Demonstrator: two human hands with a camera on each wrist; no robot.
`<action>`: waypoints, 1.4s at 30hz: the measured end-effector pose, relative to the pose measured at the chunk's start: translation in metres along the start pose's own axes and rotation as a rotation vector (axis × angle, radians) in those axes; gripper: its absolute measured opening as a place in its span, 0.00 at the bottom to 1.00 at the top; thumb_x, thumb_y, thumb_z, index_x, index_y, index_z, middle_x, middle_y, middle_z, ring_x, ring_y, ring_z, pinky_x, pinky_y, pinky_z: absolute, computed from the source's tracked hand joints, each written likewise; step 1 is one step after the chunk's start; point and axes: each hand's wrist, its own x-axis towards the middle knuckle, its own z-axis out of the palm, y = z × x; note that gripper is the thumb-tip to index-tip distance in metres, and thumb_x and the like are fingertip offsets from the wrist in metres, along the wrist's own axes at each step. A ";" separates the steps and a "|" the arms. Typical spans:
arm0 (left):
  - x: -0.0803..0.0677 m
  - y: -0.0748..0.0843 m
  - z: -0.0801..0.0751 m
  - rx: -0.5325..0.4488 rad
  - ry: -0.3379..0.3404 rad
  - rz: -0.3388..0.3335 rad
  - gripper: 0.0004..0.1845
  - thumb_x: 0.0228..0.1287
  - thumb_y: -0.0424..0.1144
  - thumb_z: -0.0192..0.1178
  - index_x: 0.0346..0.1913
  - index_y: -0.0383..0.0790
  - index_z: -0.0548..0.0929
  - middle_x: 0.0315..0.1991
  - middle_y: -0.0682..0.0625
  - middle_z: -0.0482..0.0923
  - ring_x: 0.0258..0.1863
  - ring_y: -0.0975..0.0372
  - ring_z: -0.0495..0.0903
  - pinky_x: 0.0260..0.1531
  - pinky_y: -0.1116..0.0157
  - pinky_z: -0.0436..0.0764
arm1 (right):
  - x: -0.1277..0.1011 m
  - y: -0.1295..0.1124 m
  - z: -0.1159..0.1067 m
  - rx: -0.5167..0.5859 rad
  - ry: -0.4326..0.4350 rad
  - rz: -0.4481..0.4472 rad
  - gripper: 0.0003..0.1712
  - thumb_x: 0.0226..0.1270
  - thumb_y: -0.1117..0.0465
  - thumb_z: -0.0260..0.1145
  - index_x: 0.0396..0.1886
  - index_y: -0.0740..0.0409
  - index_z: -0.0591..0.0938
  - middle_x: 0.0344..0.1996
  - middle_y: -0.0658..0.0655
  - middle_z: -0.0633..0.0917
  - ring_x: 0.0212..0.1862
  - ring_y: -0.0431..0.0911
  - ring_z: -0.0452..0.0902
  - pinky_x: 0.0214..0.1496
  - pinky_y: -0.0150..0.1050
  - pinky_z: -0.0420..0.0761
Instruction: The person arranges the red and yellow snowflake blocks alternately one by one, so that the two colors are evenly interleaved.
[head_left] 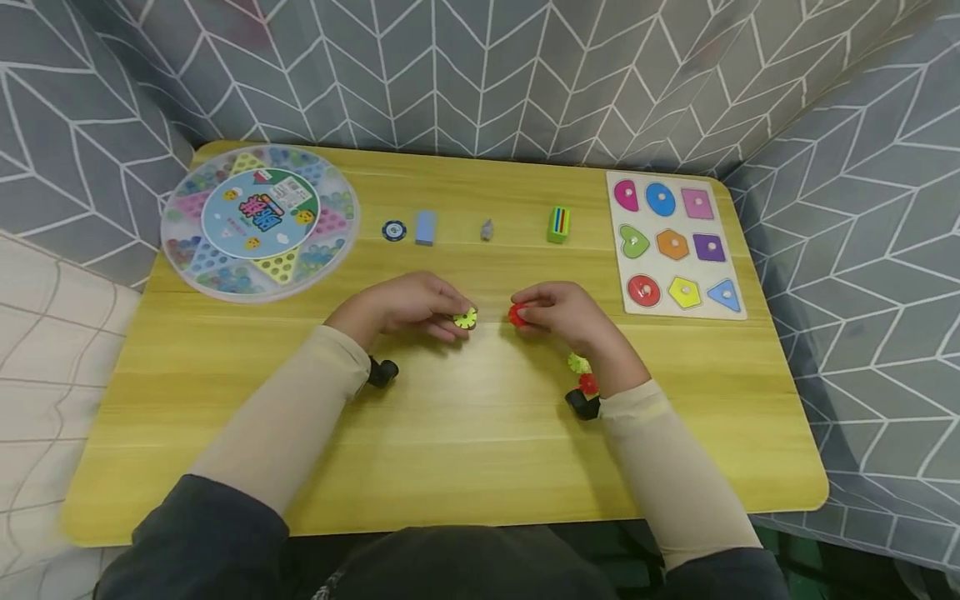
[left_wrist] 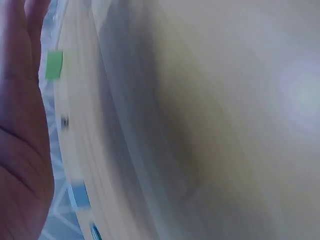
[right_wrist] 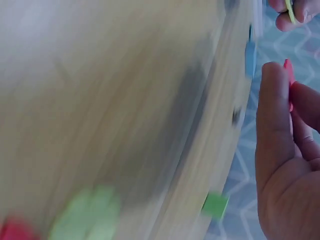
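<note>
Above the middle of the table my left hand (head_left: pixel 417 307) pinches a yellow-green notched disc (head_left: pixel 466 318) that looks like a snowflake building piece. Facing it, a short gap away, my right hand (head_left: pixel 562 312) holds a red disc (head_left: pixel 517 314) of similar size between thumb and fingers. In the right wrist view the red disc (right_wrist: pixel 288 82) is seen edge-on. Beside my right wrist lie another yellow-green notched disc (head_left: pixel 577 363) and another red one (head_left: pixel 588 384), partly hidden by the wrist and its camera. The left wrist view shows my left palm (left_wrist: pixel 22 135) but not the disc.
Across the back stand a round clear-lidded game box (head_left: pixel 258 279), a dark chip (head_left: pixel 393 231), a blue block (head_left: pixel 425 227), a small grey figure (head_left: pixel 487 230) and a green block with coloured stripes (head_left: pixel 558 225). A shape puzzle board (head_left: pixel 652 306) lies at right on the wooden table (head_left: pixel 465 467).
</note>
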 end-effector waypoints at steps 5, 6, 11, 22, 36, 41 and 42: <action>-0.021 -0.011 -0.022 0.000 0.047 -0.009 0.19 0.80 0.34 0.56 0.64 0.23 0.76 0.50 0.35 0.85 0.49 0.49 0.88 0.49 0.55 0.85 | 0.011 -0.009 0.024 0.072 -0.128 0.011 0.20 0.73 0.77 0.60 0.62 0.80 0.76 0.45 0.64 0.86 0.44 0.47 0.85 0.54 0.47 0.84; -0.025 -0.013 -0.026 0.000 0.058 -0.011 0.19 0.80 0.34 0.56 0.64 0.23 0.76 0.50 0.35 0.85 0.48 0.50 0.88 0.49 0.55 0.85 | 0.014 -0.011 0.029 0.072 -0.143 0.018 0.20 0.73 0.77 0.60 0.62 0.80 0.76 0.44 0.64 0.86 0.44 0.47 0.85 0.54 0.47 0.84; -0.039 -0.023 -0.040 0.033 0.109 -0.018 0.19 0.80 0.33 0.55 0.64 0.23 0.77 0.49 0.37 0.86 0.45 0.54 0.88 0.47 0.57 0.86 | 0.025 -0.016 0.049 0.029 -0.155 0.051 0.18 0.72 0.77 0.61 0.60 0.78 0.77 0.43 0.62 0.85 0.41 0.47 0.85 0.54 0.47 0.85; -0.059 -0.030 -0.059 0.152 0.288 -0.073 0.14 0.77 0.37 0.62 0.55 0.29 0.86 0.38 0.41 0.88 0.34 0.59 0.87 0.38 0.63 0.87 | 0.050 -0.030 0.095 -0.070 -0.121 0.029 0.15 0.72 0.77 0.63 0.56 0.77 0.81 0.45 0.65 0.86 0.42 0.48 0.85 0.52 0.44 0.85; -0.080 -0.043 -0.083 0.287 0.437 -0.069 0.13 0.73 0.39 0.67 0.52 0.34 0.89 0.36 0.44 0.87 0.30 0.61 0.85 0.36 0.64 0.87 | 0.071 -0.049 0.151 -0.183 -0.151 0.030 0.15 0.69 0.78 0.64 0.54 0.76 0.82 0.46 0.66 0.85 0.43 0.51 0.85 0.50 0.43 0.86; -0.088 -0.048 -0.087 0.364 0.492 -0.053 0.11 0.71 0.41 0.69 0.47 0.37 0.90 0.32 0.45 0.86 0.27 0.61 0.84 0.34 0.65 0.86 | 0.077 -0.059 0.172 -0.372 -0.153 -0.012 0.12 0.68 0.75 0.67 0.51 0.71 0.85 0.45 0.63 0.86 0.41 0.49 0.84 0.45 0.40 0.86; -0.090 -0.049 -0.089 0.384 0.504 -0.052 0.10 0.70 0.41 0.70 0.46 0.37 0.91 0.31 0.45 0.86 0.26 0.61 0.84 0.33 0.65 0.86 | 0.079 -0.061 0.176 -0.441 -0.149 -0.034 0.11 0.68 0.73 0.68 0.50 0.69 0.86 0.44 0.61 0.86 0.41 0.49 0.83 0.44 0.39 0.86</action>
